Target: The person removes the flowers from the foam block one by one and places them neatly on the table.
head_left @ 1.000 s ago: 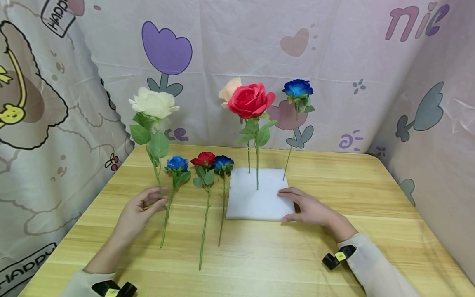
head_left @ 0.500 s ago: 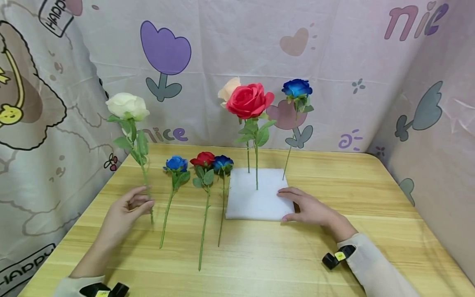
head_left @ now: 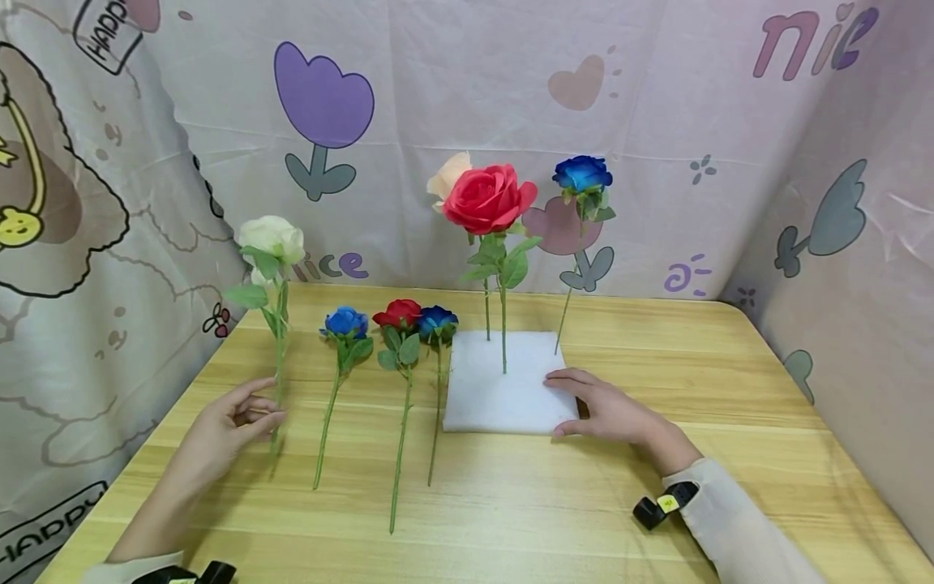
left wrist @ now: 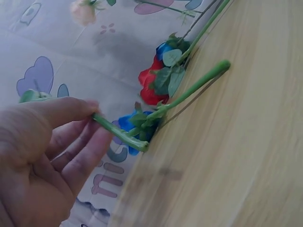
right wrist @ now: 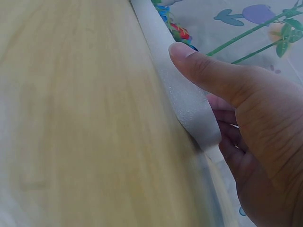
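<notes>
My left hand (head_left: 228,434) pinches the green stem of a white rose (head_left: 272,239) between thumb and fingers, left of the other flowers. In the left wrist view the stem's cut end (left wrist: 139,144) pokes out past the fingertips, over the table. My right hand (head_left: 609,410) grips the right front corner of a white foam block (head_left: 503,405), thumb on its front edge and fingers at its side. Standing in the foam are a red rose (head_left: 490,199), a peach rose (head_left: 447,178) behind it and a blue rose (head_left: 582,174) at the back right.
Between the left hand and the foam lie a blue rose (head_left: 346,323), a dark red rose (head_left: 398,313) and a darker blue rose (head_left: 438,319), stems toward the front. A printed cloth (head_left: 452,97) hangs behind the wooden table (head_left: 693,357) and along both its sides.
The left hand has drawn the white rose leftward and toward the front, away from the lying blue rose; its bloom has turned and sits lower. The right hand stays on the foam.
</notes>
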A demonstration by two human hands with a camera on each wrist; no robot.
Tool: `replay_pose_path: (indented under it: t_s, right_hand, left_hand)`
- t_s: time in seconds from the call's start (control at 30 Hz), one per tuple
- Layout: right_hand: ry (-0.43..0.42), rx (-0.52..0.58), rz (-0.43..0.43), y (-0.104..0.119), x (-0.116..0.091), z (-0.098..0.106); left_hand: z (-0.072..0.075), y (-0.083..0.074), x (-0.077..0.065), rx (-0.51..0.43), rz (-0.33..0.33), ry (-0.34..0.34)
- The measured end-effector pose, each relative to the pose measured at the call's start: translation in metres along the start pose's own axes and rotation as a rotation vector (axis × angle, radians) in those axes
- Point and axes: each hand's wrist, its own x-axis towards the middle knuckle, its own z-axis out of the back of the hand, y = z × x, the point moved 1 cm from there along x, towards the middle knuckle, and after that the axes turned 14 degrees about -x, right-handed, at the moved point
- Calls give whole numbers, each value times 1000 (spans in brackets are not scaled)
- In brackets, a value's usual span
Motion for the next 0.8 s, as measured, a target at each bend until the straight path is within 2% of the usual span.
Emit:
replay_pose_path:
  t_s: [0.43, 0.8]
  right_hand:
    - [0, -5, 2, 0, 0, 0]
    - [-4, -3, 5, -1, 0, -1]
  left_hand:
    - [14, 10, -5, 20, 215, 112]
    - [18, 17, -7, -90, 336, 221]
